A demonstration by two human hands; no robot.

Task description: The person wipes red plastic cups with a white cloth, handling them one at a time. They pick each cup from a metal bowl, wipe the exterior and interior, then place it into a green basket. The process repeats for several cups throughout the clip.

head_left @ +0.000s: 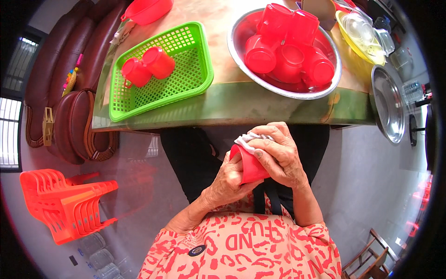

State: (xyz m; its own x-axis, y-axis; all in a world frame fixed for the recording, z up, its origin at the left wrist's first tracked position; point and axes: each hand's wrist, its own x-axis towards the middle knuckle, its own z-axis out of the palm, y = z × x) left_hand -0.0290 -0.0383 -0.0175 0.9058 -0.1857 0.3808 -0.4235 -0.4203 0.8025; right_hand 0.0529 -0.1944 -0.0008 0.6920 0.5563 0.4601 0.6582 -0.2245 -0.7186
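Observation:
A red plastic cup (251,167) is held over my lap, tilted on its side with its mouth toward the left. My left hand (227,180) grips it from the left, some fingers reaching inside the mouth. Closed over a white cloth (251,139), my right hand (280,156) presses against the cup's rim and outer side. In front of me on the table, a metal bowl (334,88) holds several red mugs (289,58). To its left a green plastic basket (200,88) contains two red mugs (158,63).
The table (241,104) has its near edge just beyond my lap. A red basin (148,11) sits at the far left, a yellow basket (355,42) of clear items at the right. A metal basin (388,104) stands beside the right edge. Stacked orange chairs (69,200) are at left.

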